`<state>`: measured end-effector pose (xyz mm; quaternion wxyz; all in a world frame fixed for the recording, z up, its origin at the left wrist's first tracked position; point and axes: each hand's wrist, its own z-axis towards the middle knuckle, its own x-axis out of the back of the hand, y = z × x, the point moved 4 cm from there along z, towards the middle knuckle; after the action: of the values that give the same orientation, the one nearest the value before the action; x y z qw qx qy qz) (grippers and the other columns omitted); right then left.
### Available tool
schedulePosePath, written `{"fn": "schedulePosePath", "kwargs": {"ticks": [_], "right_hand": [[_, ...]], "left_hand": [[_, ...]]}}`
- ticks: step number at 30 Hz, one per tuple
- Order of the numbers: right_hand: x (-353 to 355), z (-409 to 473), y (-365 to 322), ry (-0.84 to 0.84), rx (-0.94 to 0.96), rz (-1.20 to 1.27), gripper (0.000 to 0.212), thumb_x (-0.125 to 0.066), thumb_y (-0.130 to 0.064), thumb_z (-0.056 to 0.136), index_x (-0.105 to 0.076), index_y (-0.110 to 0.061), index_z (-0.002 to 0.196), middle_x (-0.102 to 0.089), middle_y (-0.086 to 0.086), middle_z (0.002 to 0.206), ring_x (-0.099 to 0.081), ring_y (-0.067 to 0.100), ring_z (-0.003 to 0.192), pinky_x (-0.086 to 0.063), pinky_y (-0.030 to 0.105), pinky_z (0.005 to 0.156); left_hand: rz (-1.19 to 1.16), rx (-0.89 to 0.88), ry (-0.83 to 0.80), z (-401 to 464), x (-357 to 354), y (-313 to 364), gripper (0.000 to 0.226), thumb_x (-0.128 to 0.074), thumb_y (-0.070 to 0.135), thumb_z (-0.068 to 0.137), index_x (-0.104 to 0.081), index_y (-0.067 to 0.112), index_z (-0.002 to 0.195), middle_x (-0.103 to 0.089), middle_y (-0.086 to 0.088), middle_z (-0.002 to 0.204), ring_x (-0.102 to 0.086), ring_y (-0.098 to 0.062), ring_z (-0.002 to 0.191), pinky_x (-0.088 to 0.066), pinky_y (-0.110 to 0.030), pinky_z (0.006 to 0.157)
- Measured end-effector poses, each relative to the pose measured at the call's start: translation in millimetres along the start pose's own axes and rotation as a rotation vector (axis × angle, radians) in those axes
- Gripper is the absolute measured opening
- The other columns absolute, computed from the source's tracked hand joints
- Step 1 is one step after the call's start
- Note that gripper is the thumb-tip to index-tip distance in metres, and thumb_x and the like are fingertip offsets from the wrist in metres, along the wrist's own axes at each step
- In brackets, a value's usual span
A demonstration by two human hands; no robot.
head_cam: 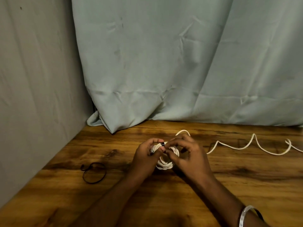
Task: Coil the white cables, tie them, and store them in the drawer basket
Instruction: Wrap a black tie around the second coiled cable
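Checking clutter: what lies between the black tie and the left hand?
Only bare table, in the head view; black tie, left hand.

Dim, warm indoor light, falling softly from above and in front. Faint sheen on the bench [246, 185] planks; dark, diffuse shadows under both forearms at the near edge. Muted, slightly grainy throughout. Soft blur on the fingers. Wide-angle bending of the curtain [164, 63] folds and bench edge toward the corners.
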<state>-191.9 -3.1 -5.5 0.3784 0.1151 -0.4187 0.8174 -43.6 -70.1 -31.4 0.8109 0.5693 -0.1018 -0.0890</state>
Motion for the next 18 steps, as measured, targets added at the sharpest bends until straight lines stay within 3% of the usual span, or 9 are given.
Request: {"fn": "schedulePosePath", "kwargs": {"ticks": [9, 11, 14, 18], "right_hand": [[4, 1, -8, 0.013, 0.105, -0.154, 0.013, -0.083, -0.032, 0.084, -0.082, -0.034, 0.097, -0.059, -0.022, 0.106, -0.052, 0.001, 0.110, -0.054, 0.037, 0.085], [5, 2, -5, 0.078, 0.051, -0.060, 0.010, -0.083, -0.023, 0.086, -0.081, -0.029, 0.093, -0.062, -0.020, 0.101, -0.056, 0.003, 0.106, -0.054, 0.036, 0.085], [4, 3, 3, 0.170, -0.129, 0.267, 0.017, -0.080, -0.003, 0.086, -0.081, -0.019, 0.087, -0.068, -0.011, 0.094, -0.067, 0.009, 0.095, -0.060, 0.039, 0.080], [0, 1, 7, 0.248, -0.278, 0.520, 0.024, -0.078, 0.005, 0.085, -0.082, -0.018, 0.079, -0.072, -0.007, 0.093, -0.072, 0.016, 0.092, -0.061, 0.042, 0.083]], "left_hand": [[-0.100, 0.020, -0.045, -1, -3, 4, 0.022, -0.064, 0.004, 0.094, -0.067, 0.018, 0.111, -0.076, 0.000, 0.104, -0.073, -0.012, 0.095, -0.058, -0.025, 0.074], [-0.097, -0.001, -0.078, -2, -6, 6, 0.022, -0.065, 0.006, 0.093, -0.067, 0.016, 0.112, -0.075, 0.000, 0.106, -0.072, -0.013, 0.098, -0.058, -0.025, 0.077], [-0.100, -0.036, -0.096, -3, -13, 9, 0.022, -0.066, 0.007, 0.093, -0.068, 0.015, 0.114, -0.075, 0.000, 0.107, -0.072, -0.013, 0.099, -0.057, -0.024, 0.079], [0.056, -0.131, -0.039, -4, -14, 13, 0.022, -0.064, 0.011, 0.095, -0.068, 0.022, 0.113, -0.074, 0.007, 0.104, -0.071, -0.006, 0.093, -0.057, -0.023, 0.080]]}}
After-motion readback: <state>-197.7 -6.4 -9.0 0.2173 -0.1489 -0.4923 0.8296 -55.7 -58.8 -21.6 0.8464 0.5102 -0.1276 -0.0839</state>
